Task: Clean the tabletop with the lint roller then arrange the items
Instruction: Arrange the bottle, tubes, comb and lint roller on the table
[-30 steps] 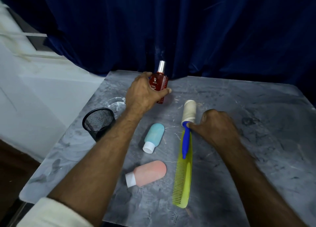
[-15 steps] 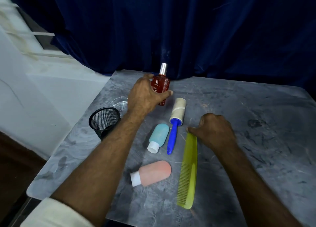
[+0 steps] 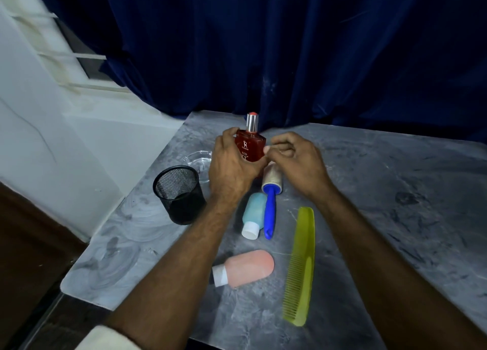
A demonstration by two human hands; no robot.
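Observation:
My left hand grips a red perfume bottle with a silver sprayer, held near the table's back edge. My right hand hovers just right of the bottle, fingers curled and touching its side, holding nothing that I can see. The lint roller, white roll and blue handle, lies on the grey tabletop just below both hands. A blue tube lies against its left side. A pink tube and a yellow-green comb lie nearer to me.
A black mesh cup stands at the left of the table, close to its left edge. A clear glass dish sits behind it, partly hidden by my left hand. A dark blue curtain hangs behind the table.
My right hand let go of the lint roller, left it beside the blue tube, then rose up to the perfume bottle. My left hand lifted the bottle slightly.

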